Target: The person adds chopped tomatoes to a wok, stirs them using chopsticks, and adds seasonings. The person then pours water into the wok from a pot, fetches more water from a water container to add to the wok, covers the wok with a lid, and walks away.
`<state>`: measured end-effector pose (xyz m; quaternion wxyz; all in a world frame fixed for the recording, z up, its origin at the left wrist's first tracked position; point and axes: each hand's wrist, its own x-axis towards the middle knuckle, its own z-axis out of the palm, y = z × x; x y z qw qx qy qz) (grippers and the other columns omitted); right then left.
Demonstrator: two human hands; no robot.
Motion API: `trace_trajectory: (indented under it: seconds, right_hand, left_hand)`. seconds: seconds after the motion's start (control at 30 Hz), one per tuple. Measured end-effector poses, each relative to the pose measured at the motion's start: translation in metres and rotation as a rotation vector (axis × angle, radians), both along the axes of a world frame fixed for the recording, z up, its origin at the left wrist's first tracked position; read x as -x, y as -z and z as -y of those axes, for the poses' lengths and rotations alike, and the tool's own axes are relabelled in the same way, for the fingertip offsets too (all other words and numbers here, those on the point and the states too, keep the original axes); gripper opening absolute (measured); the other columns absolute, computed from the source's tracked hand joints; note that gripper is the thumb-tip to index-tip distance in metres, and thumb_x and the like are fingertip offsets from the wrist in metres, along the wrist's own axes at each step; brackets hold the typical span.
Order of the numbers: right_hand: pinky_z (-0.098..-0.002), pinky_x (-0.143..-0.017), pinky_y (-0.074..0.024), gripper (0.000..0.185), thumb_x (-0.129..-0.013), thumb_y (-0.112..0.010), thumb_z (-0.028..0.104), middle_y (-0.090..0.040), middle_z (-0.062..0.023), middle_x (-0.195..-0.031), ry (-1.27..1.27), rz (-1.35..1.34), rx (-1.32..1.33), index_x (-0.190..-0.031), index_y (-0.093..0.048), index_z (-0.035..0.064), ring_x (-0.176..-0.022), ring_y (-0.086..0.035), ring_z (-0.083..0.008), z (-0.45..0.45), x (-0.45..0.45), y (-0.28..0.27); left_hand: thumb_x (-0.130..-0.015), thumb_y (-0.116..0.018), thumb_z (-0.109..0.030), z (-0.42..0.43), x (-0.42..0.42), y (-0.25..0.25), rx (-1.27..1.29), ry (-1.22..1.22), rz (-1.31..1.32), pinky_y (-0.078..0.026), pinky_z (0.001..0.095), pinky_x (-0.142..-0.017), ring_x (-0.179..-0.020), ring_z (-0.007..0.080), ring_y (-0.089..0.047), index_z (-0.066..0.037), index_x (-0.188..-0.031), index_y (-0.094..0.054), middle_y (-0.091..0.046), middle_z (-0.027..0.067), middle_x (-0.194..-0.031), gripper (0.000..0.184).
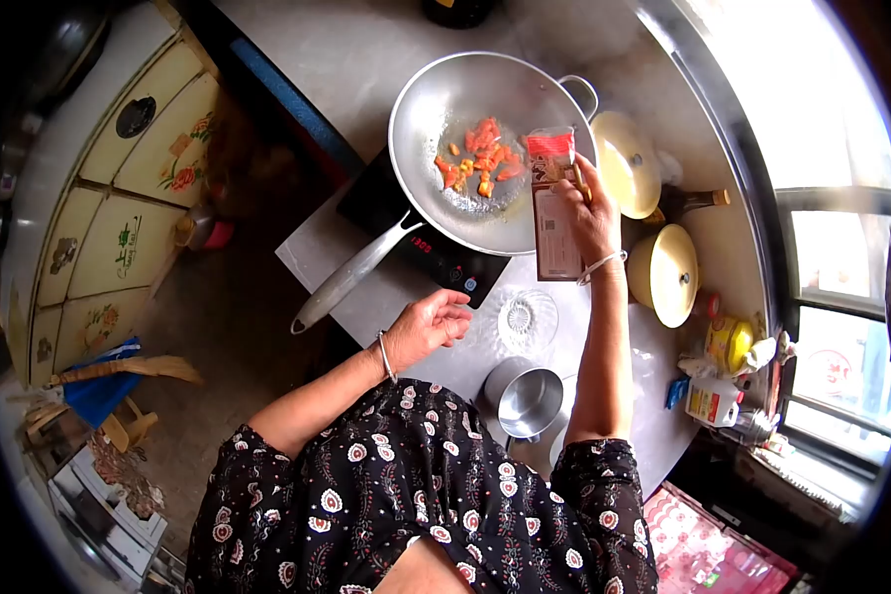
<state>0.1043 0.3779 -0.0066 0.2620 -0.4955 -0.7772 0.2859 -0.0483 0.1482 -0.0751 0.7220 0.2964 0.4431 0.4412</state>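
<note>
Right of the wok (525, 89), the right hand (594, 213) is clenched in a grip, its arm (609, 342) outstretched, while the left hand (429, 325), empty and loosely curled, hangs before the wok's near side.

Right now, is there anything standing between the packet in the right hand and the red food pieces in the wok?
Nothing visible does. The packet, held in the right hand, overlaps the right rim of the wok in this view, with its upper end close beside the red food pieces. Its height cannot be judged.
</note>
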Motion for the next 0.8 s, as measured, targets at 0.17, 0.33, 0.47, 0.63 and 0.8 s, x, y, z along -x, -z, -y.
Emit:
trace_trajectory:
  seconds: [0.17,0.33,0.47,0.63,0.8]
  right_hand:
    - [-0.0328,-0.076,-0.0487,0.041,-0.083,-0.056,0.024,-0.065,-0.0162,-0.094,0.012,0.006,0.053,-0.122,-0.05,0.0132,-0.087,-0.064,-0.0258,0.004,0.001,-0.006]
    - [-0.0322,-0.076,-0.0485,0.041,-0.083,-0.056,0.023,-0.065,-0.0175,-0.094,0.007,-0.028,0.053,-0.122,-0.051,0.0127,-0.084,-0.065,-0.0265,0.0,0.007,-0.005]
    - [-0.0321,-0.076,-0.0487,0.041,-0.083,-0.056,0.023,-0.065,-0.0175,-0.093,0.019,-0.029,0.07,-0.122,-0.051,0.0114,-0.084,-0.065,-0.024,-0.004,0.004,0.004]
    - [-0.032,-0.076,-0.0488,0.041,-0.083,-0.056,0.023,-0.065,-0.0171,-0.093,0.026,-0.055,0.054,-0.122,-0.051,0.0111,-0.085,-0.065,-0.0232,0.0,0.007,0.001]
    - [-0.0319,-0.077,-0.0483,0.042,-0.082,-0.057,0.023,-0.065,-0.017,-0.093,0.031,0.002,0.029,-0.122,-0.051,0.0127,-0.086,-0.064,-0.0234,-0.002,0.009,0.002]
  left_hand:
    - [-0.088,-0.055,-0.026,0.002,0.002,0.0,0.004,-0.006,0.0,-0.049,0.0291,-0.077,-0.092,0.0169,-0.058,-0.001,-0.125,-0.04,-0.055,0.0136,-0.113,0.048]
    - [-0.088,-0.054,-0.027,0.005,-0.002,0.002,0.004,-0.004,0.004,-0.049,0.0293,-0.077,-0.092,0.0171,-0.058,-0.001,-0.125,-0.04,-0.055,0.0136,-0.114,0.048]
    - [-0.088,-0.054,-0.027,0.003,-0.002,0.001,-0.014,-0.014,-0.015,-0.049,0.0293,-0.077,-0.092,0.0171,-0.058,-0.002,-0.126,-0.039,-0.055,0.014,-0.114,0.048]
    - [-0.088,-0.054,-0.027,0.007,-0.001,0.005,0.003,-0.018,-0.017,-0.049,0.0292,-0.076,-0.092,0.0171,-0.058,-0.002,-0.126,-0.039,-0.055,0.0139,-0.114,0.048]
    - [-0.088,-0.054,-0.026,0.013,-0.003,0.0,0.019,-0.016,-0.012,-0.049,0.0289,-0.077,-0.092,0.0166,-0.058,-0.002,-0.126,-0.039,-0.055,0.0135,-0.114,0.048]
